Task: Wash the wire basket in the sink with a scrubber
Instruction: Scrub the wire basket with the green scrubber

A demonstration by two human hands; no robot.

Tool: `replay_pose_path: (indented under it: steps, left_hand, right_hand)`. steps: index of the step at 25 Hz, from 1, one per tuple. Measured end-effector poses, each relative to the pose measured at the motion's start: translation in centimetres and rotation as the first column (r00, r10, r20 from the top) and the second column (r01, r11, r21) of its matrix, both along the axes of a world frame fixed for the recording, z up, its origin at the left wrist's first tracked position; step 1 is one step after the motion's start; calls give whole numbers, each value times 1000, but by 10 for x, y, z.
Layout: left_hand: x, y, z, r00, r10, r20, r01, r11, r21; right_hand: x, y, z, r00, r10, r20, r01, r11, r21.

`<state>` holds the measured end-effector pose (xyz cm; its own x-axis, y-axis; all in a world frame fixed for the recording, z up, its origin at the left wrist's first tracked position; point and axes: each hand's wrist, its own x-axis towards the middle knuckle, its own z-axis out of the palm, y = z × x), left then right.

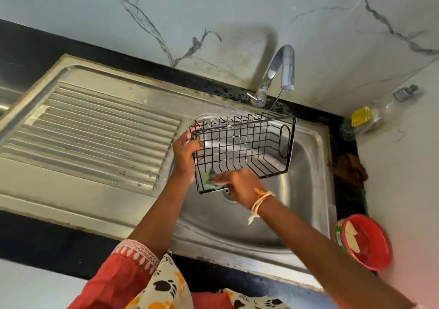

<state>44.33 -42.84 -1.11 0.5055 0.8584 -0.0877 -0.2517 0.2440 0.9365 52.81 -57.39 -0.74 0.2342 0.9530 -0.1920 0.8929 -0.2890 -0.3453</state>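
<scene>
right hand (234, 185) fingers press green scrubber (210, 180) on near-left corner wires | left hand (186, 150) curled round left rim, tilting wire basket (242, 149) over sink (311, 166) for reach | tap (276, 73) trickles onto far edge

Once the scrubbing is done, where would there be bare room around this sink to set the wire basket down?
The ribbed drainboard, left of the sink bowl, lies bare. The right side is crowded: a red tub sits at the near corner and a clear bottle by the wall. Over the bowl, both hands and the wire basket fill the room beneath the tap.
</scene>
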Motion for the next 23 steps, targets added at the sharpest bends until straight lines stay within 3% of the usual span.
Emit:
replay_pose_path:
  steps: [2,4,6,8,12,14,16,20,22,23]
  left_hand:
    - [-3,3,-2,1000,-11,4,11,1000,-29]
    - [-1,6,-2,999,-37,7,37,999,26]
    - [4,3,2,999,-51,6,51,998,48]
    - [11,3,4,998,-50,-40,54,993,105]
    - [11,3,-1,994,-72,-86,80,992,98]
    - [9,-1,-3,996,-78,-48,81,994,77]
    - [11,-2,2,996,-84,-26,86,993,81]
    - [5,8,2,997,-69,-22,70,993,92]
    - [3,5,1,997,-71,43,74,996,-49]
    - [3,4,3,996,-80,48,86,989,-117]
  right_hand:
    - [43,-11,7,982,-125,143,137,987,-78]
    - [71,-17,20,899,-339,278,387,912,-138]
    - [59,-7,30,802,-442,402,551,808,-211]
    - [26,13,32,778,-476,410,592,773,-227]
    - [-27,47,9,838,-521,160,542,827,-150]
    - [-43,57,4,767,-631,-115,629,775,-58]
    - [-54,58,6,692,-638,-339,683,730,21]
    - [-46,41,11,744,-448,-495,495,868,-41]
    - [-36,31,16,775,-383,-502,408,911,-63]
    - [-30,29,21,750,-380,-542,408,910,-74]
